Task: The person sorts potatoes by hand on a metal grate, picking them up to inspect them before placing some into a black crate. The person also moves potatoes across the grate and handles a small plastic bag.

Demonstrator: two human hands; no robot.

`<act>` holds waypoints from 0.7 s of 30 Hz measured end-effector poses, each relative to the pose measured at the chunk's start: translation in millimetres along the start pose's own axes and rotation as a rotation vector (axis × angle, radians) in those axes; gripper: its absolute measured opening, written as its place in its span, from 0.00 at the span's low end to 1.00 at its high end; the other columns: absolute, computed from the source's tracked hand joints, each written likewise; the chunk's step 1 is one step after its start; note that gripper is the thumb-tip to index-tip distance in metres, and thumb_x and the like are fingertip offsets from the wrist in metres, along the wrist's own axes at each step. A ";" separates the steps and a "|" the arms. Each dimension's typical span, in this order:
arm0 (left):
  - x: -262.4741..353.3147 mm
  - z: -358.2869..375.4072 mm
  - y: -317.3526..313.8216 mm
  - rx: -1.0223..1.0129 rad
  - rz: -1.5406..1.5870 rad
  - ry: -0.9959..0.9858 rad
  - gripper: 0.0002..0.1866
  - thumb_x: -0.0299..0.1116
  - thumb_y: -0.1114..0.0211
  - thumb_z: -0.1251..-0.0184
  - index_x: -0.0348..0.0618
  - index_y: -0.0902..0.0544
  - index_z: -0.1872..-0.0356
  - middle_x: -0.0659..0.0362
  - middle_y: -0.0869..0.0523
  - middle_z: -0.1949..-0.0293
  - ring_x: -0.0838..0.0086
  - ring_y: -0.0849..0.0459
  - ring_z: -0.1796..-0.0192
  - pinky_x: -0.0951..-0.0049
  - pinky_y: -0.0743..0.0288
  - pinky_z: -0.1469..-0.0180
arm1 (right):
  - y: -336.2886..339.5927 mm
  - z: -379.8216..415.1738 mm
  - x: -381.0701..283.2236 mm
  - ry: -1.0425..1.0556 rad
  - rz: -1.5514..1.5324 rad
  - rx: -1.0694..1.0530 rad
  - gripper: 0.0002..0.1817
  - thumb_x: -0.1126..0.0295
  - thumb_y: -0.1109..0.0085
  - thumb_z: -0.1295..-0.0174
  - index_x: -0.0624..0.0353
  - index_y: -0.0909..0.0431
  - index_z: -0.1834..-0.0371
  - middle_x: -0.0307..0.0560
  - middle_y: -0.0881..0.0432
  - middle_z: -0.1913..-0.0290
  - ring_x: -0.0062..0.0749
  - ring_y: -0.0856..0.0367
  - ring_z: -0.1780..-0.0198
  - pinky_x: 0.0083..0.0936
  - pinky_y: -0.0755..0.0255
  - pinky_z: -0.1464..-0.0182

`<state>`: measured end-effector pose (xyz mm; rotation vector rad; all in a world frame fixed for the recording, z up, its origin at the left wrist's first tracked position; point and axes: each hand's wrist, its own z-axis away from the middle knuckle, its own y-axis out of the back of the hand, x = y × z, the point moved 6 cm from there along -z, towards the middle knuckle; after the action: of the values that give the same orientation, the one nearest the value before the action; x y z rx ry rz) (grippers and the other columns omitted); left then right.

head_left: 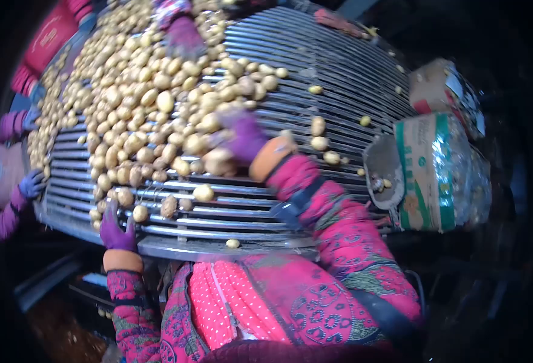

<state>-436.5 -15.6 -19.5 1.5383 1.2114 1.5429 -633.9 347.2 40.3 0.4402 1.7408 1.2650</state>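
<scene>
Potatoes point(145, 97) lie in a wide heap over a slatted metal grate point(230, 225). My left hand point(117, 233), in a purple glove, is at the near left rim of the grate, fingers stretched forward and thumb apart. Its fingertips are right by a few potatoes at the heap's near edge. Over the right side of the heap, my right hand point(244, 136) reaches in, also purple-gloved and smeared by motion. A blurred potato point(220, 162) is just below its fingers; I cannot tell whether the hand grips it.
Another person's gloved hand point(184, 37) reaches into the heap's far side. Other gloved hands point(32, 183) line the left edge. A scoop-like grey container point(383, 163), a printed sack point(425, 172) and a cardboard box point(430, 88) stand at the right. Several stray potatoes point(319, 143) lie on the grate's right half.
</scene>
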 end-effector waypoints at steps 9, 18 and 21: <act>2.6 0.5 0.0 0.003 -0.081 -0.013 0.37 0.33 0.28 0.47 0.45 0.29 0.33 0.48 0.25 0.35 0.53 0.27 0.33 0.55 0.35 0.33 | 92.6 122.4 75.4 -0.416 0.333 0.476 0.28 0.55 0.36 0.40 0.53 0.28 0.38 0.56 0.25 0.43 0.53 0.27 0.44 0.49 0.33 0.42; 10.6 -0.2 7.6 0.069 -0.061 -0.044 0.36 0.33 0.29 0.48 0.45 0.28 0.34 0.49 0.23 0.38 0.53 0.26 0.35 0.55 0.34 0.35 | -12.9 156.8 -5.4 -0.333 0.196 0.080 0.39 0.45 0.36 0.44 0.50 0.33 0.32 0.56 0.32 0.36 0.60 0.36 0.36 0.50 0.36 0.36; 10.6 2.8 12.5 0.149 0.015 -0.039 0.34 0.31 0.29 0.48 0.44 0.27 0.35 0.48 0.24 0.37 0.52 0.27 0.34 0.55 0.35 0.34 | -44.5 138.4 -50.6 0.036 -0.025 -0.098 0.36 0.48 0.35 0.44 0.51 0.30 0.34 0.55 0.30 0.36 0.58 0.34 0.35 0.49 0.35 0.35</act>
<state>-432.9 -10.1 -4.3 1.6680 1.3205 1.4537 -483.6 370.3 15.8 0.3393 1.7003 1.3412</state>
